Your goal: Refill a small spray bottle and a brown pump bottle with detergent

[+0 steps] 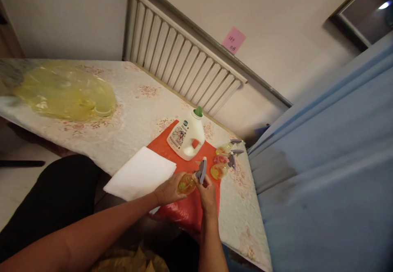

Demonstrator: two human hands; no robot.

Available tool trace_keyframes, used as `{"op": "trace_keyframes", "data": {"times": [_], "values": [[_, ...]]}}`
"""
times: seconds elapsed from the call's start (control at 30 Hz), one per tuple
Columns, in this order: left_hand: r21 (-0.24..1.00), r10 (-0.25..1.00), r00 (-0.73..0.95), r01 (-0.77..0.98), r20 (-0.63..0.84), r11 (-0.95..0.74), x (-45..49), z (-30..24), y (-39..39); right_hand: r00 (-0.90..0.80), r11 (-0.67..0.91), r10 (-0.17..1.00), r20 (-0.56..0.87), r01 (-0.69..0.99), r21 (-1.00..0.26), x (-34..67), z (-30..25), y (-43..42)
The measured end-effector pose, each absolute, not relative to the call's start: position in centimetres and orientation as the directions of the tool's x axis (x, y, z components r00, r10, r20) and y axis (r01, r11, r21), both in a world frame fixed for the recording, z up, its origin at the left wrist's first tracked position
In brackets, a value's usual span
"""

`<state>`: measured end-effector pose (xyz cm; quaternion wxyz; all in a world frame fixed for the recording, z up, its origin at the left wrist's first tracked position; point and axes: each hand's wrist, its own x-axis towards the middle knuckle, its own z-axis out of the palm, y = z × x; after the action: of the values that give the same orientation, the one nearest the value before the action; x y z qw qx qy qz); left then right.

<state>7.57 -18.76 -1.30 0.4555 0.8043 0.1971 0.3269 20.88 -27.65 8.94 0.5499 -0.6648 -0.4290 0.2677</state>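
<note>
A small clear spray bottle (pixel 186 184) with amber liquid and a grey trigger head is held up in front of me, tilted to the right. My left hand (pixel 170 189) is wrapped round its body. At its neck, just under the trigger, the fingers of my right hand (pixel 207 191) are closed. Behind it a white jug (pixel 190 136) with a printed label and a green spout stands on a red plastic sheet (pixel 184 212). To the right are several similar spray bottles (pixel 220 171) with yellow or reddish contents. A folded white cloth (pixel 141 173) lies left of my hands.
A yellow plastic bag (pixel 67 94) rests on the left part of the flowered table cover (pixel 132 120). Along the wall behind the table runs a radiator (pixel 181 55). Blue curtains (pixel 331 157) hang at the right table edge.
</note>
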Motion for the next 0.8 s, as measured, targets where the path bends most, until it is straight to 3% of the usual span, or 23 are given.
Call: {"op": "trace_keyframes", "data": {"times": [0.27, 0.43, 0.67, 0.8], "values": [[0.848, 0.601, 0.716, 0.024, 0.354, -0.529, 7.6, -1.1, -18.7, 0.635, -0.028, 0.750, 0.185, 0.310, -0.950, 20.1, 8.1, -27.0], [0.849, 0.599, 0.704, -0.010, 0.382, -0.529, 7.5, -0.7, -18.8, 0.571, -0.001, 0.799, 0.189, 0.315, -0.949, 20.1, 8.1, -27.5], [0.861, 0.631, 0.706, 0.060, 0.322, -0.506, 8.2, -2.6, -18.5, 0.558, -0.097, 0.811, 0.174, 0.423, -0.901, 19.3, 6.4, -27.9], [0.849, 0.577, 0.771, 0.091, 0.270, -0.520, 7.7, -2.9, -18.1, 0.635, -0.208, 0.761, 0.135, 0.436, -0.876, 18.7, 5.1, -27.4]]}}
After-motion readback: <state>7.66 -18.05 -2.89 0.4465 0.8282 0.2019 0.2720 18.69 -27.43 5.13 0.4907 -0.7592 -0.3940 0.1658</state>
